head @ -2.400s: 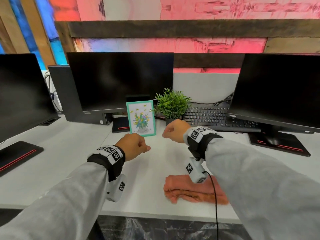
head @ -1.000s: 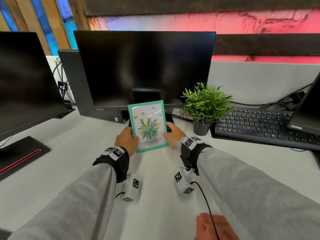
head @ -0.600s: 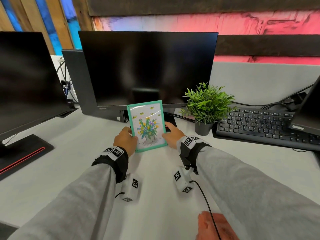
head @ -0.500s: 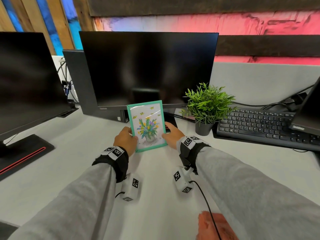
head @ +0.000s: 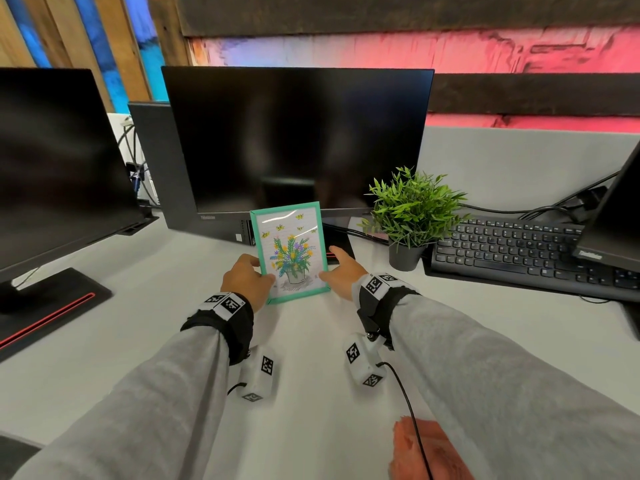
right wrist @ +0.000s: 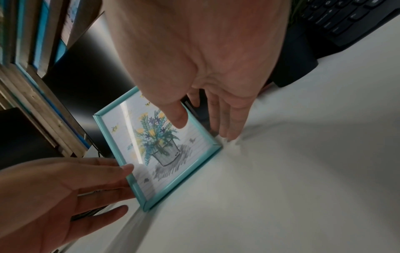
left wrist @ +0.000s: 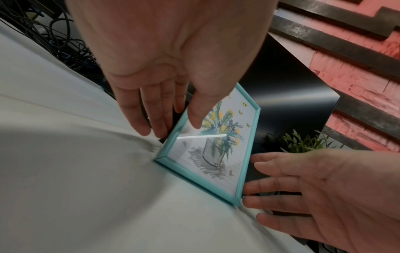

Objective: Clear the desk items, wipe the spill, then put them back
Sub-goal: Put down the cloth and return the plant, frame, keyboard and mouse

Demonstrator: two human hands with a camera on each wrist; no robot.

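Observation:
A teal picture frame [head: 289, 251] with a flower drawing stands on the white desk [head: 156, 306], just in front of the middle monitor [head: 298, 140]. My left hand [head: 258, 275] holds its left edge, thumb on the glass [left wrist: 194, 123] and fingers behind. My right hand [head: 332, 268] holds the right edge the same way, thumb on the front [right wrist: 179, 123] and fingers reaching behind. The frame's bottom edge [left wrist: 194, 178] touches the desk. An orange cloth [head: 415, 452] lies at the near edge under my right forearm. I see no spill.
A small potted plant [head: 412, 209] stands right of the frame, close to my right hand. A black keyboard [head: 519, 251] lies further right. A second monitor [head: 52, 168] and its base [head: 52, 299] fill the left. Cables run behind.
Both hands, fists in front of the frame 2.4 s ago, have reached forward and taken its two sides. Over the last second the hands and frame have barely moved.

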